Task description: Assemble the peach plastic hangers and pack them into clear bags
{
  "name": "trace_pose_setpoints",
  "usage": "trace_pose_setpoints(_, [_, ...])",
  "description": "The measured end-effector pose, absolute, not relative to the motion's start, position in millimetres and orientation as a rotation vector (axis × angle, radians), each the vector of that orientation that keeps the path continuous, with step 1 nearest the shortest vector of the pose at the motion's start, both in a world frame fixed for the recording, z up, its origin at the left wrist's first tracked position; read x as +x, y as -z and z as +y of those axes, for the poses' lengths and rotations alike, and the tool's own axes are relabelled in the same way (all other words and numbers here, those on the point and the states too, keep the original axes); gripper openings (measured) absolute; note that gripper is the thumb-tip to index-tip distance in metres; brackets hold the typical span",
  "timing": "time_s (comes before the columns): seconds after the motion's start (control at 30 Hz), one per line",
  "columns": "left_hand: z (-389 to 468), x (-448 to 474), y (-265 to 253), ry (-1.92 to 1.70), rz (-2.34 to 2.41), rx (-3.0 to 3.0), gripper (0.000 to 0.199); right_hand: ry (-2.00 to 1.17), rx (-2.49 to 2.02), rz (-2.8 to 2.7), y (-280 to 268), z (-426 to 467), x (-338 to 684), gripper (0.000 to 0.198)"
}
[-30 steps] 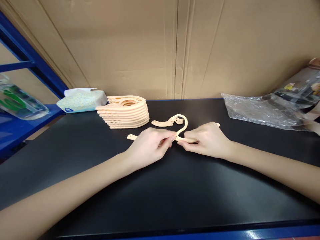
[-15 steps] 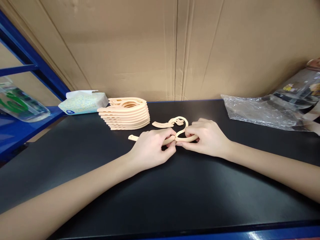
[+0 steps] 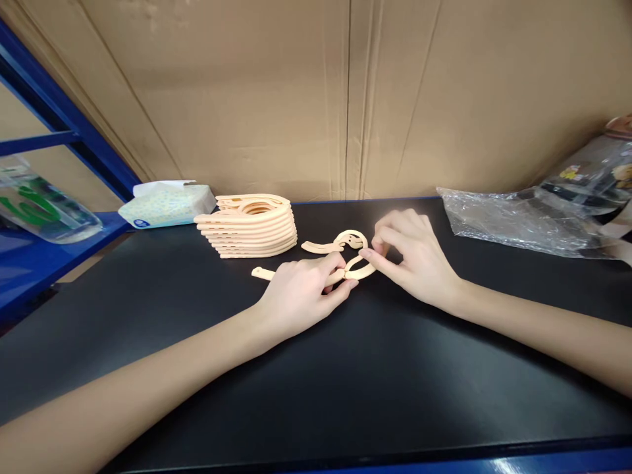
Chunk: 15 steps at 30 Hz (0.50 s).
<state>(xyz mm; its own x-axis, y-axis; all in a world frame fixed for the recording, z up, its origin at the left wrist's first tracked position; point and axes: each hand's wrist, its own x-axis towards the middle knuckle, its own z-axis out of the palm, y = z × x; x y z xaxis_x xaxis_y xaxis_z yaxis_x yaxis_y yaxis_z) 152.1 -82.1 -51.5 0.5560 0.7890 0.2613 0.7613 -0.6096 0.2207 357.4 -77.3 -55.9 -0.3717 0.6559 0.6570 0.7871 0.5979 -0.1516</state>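
Observation:
On the black tabletop lies a cream folding hanger (image 3: 359,272) with a curved hook. My left hand (image 3: 301,286) is closed around its left arm near the joint, and the arm's holed tip sticks out past my knuckles. At the hook's right side, my right hand (image 3: 412,253) pinches the hanger between thumb and bent fingers. Just behind the hanger rests a curved cream plastic piece (image 3: 320,248), partly overlapped by the hook. A neat stack of cream folded hangers (image 3: 251,234) stands to the left, beyond my left hand.
A tissue pack (image 3: 168,204) sits behind the stack at the left. A crumpled clear plastic bag (image 3: 513,220) lies at the back right. The blue metal rack (image 3: 99,155) with a clear bottle (image 3: 49,204) borders the left side. Cardboard (image 3: 247,99) rises behind the black table (image 3: 345,388).
My right hand has lifted and shifted up from the hanger's right arm to beside the hook. The hanger's right arm has swung upward toward the hook. My left hand keeps its grip.

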Motion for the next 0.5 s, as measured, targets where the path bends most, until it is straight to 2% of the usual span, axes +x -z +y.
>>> trace_pose_setpoints(0.1, [-82.8,152.4,51.1,-0.528,1.351,2.692,0.019,0.314,-1.095,-2.121,55.9,-78.5,357.7,0.021])
trace_pose_setpoints(0.23, [-83.7,152.6,51.1,-0.523,1.353,2.692,0.017,0.165,-1.147,-2.127,57.6,-76.6,357.9,0.014])
trace_pose_setpoints(0.37, [-83.1,152.4,51.9,-0.545,1.337,2.696,0.017,-0.028,-1.267,-2.159,57.8,-74.4,358.0,0.022])
trace_pose_setpoints(0.5, [-82.8,151.0,53.3,-0.609,1.275,2.728,0.016,-0.038,-1.248,-2.148,57.3,-74.3,357.9,0.025])
